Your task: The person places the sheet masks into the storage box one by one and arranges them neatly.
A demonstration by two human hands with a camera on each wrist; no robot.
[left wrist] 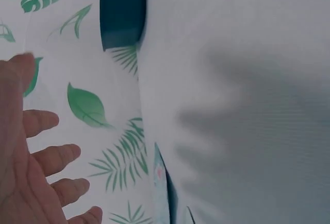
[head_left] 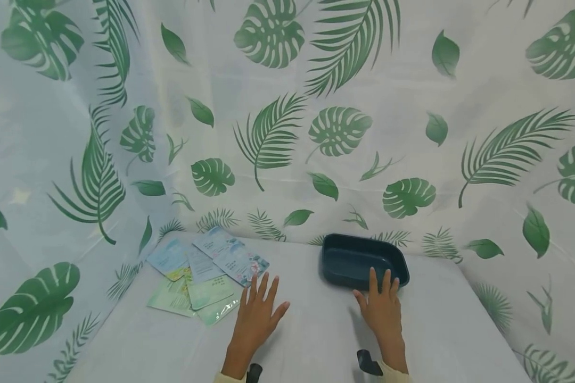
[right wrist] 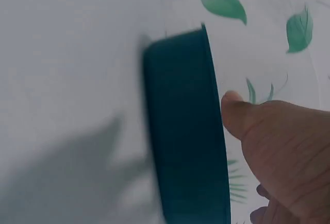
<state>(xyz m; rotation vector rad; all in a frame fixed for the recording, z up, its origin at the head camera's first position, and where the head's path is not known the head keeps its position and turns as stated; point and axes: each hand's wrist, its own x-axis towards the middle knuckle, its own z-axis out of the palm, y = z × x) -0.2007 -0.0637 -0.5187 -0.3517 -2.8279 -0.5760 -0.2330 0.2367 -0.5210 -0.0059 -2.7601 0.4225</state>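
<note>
A dark teal rectangular tub with rounded corners stands at the back right of the white table. My right hand hovers at its near side, fingers spread and straight, the fingertips overlapping the rim in the head view; it holds nothing. In the right wrist view the thumb is beside the wall of the tub. Over the table, my left hand is held with straight, spread fingers and grips nothing. Just left of it lie several overlapping flat sachets, among them a blue floral sachet and a green sachet.
The white table meets a white cloth backdrop printed with green leaves at its back and sides. Another blue sachet and a pale green sachet lie at the pile's left. Dark straps show at both wrists.
</note>
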